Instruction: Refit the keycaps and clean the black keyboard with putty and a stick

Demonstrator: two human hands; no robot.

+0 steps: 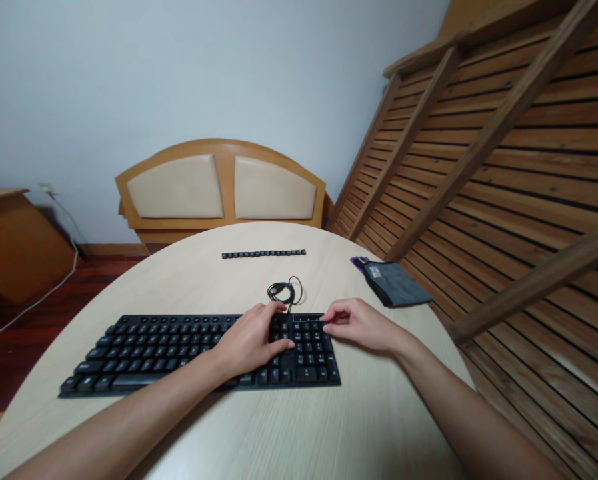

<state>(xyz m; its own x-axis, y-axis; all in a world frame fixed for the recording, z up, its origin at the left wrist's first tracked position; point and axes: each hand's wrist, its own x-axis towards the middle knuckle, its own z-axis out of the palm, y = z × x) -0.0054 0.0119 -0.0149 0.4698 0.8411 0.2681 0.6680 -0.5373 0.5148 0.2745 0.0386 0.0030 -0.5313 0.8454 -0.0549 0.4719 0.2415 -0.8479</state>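
A black full-size keyboard point(143, 347) lies flat on the round table, its number pad at the right end. My left hand point(246, 340) rests across the keys just left of the number pad, thumb spread away from the fingers and pointing right. At the keyboard's upper right corner is my right hand point(351, 323). Its thumb and forefinger are pinched close together at the pad's edge; whatever is between them is too small to make out. A line of small black keycaps point(263, 253) sits farther back. Along the keyboard's top row, small stubs show where caps are absent.
Behind the keyboard lies a coiled black USB cable point(281, 291). A folded dark grey cloth point(399, 283) with a purple edge is at the table's right point(259, 433). A wooden slatted frame point(479, 167) leans close on the right; a padded headboard point(223, 187) stands behind.
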